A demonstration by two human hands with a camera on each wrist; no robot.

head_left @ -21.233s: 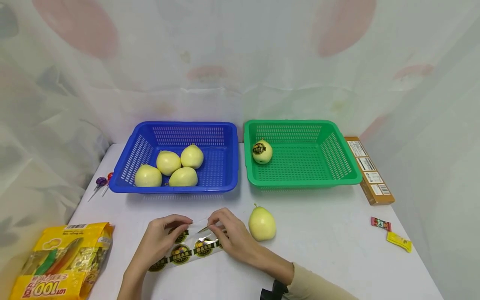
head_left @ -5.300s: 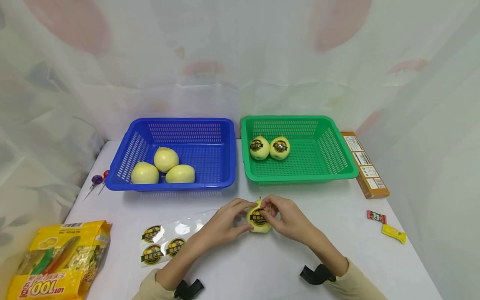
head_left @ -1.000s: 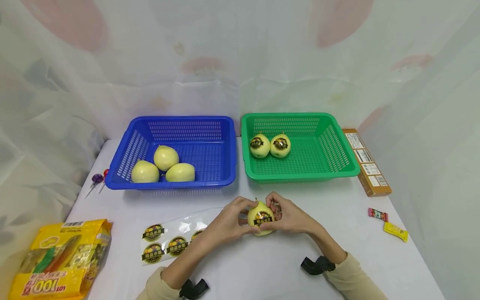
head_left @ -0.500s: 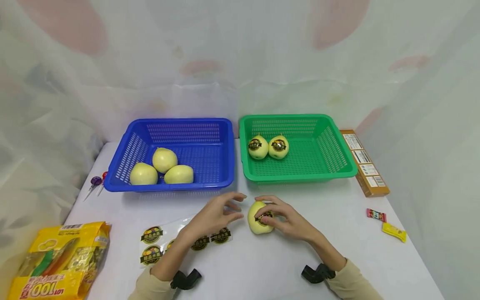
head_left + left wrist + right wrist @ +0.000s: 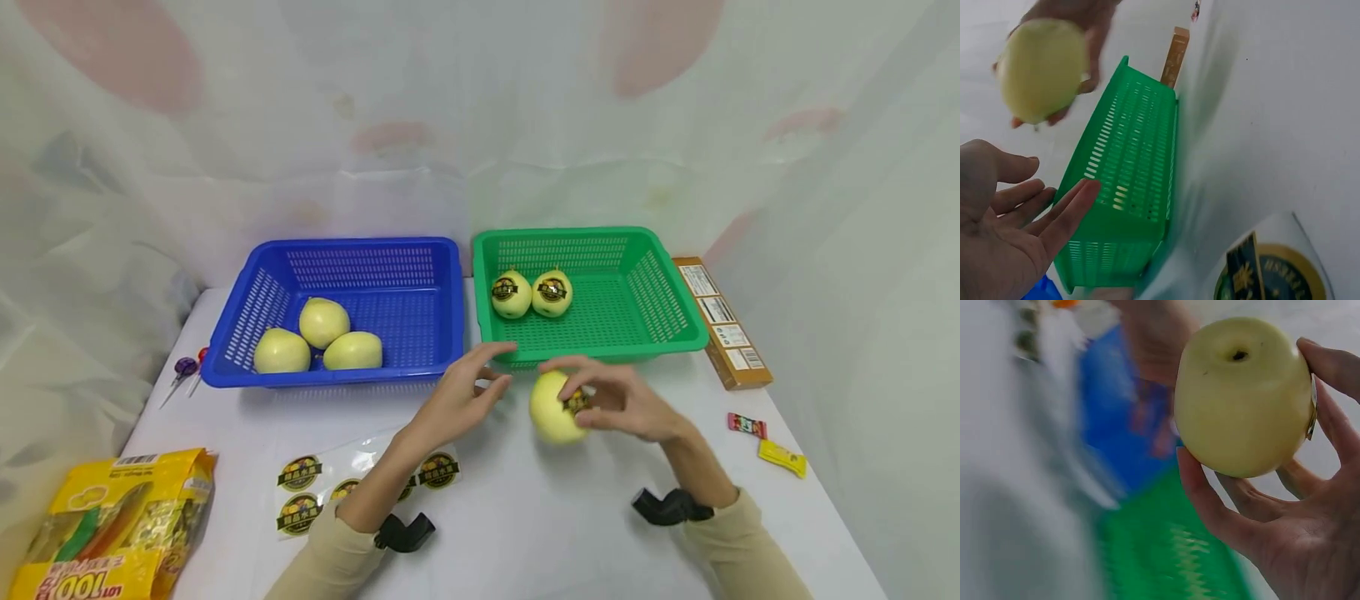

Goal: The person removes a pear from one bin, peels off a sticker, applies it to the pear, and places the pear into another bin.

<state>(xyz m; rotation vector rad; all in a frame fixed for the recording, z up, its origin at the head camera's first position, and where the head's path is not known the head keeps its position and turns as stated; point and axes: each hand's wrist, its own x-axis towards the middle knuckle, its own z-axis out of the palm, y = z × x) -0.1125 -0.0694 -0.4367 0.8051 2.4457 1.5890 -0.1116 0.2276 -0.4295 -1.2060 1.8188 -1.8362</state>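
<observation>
My right hand (image 5: 633, 404) grips a pale yellow pear (image 5: 551, 412) between thumb and fingers, held up in front of the green basket (image 5: 592, 354). A black and gold label (image 5: 576, 401) sits on the pear's side, partly covered by the fingers. In the right wrist view the pear's blossom end (image 5: 1239, 355) faces the camera. My left hand (image 5: 465, 396) is apart from the pear, fingers loosely extended near the basket's front left corner. Two labelled pears (image 5: 552, 293) stand in the green basket at its left. A clear sheet of round labels (image 5: 298, 472) lies partly under my left forearm.
A blue basket (image 5: 337, 379) at the left holds three unlabelled pears (image 5: 324, 322). A brown box (image 5: 723, 329) lies right of the green basket, with two wrapped candies (image 5: 782, 458) nearer. Lollipops (image 5: 185, 365) and a yellow candy bag (image 5: 120, 521) are on the left.
Since half a second ago, the right hand has lifted the labelled pear off the table, moving it right and toward the green basket. The left hand, off the pear, has moved forward. Earlier, a second labelled pear joined the green basket.
</observation>
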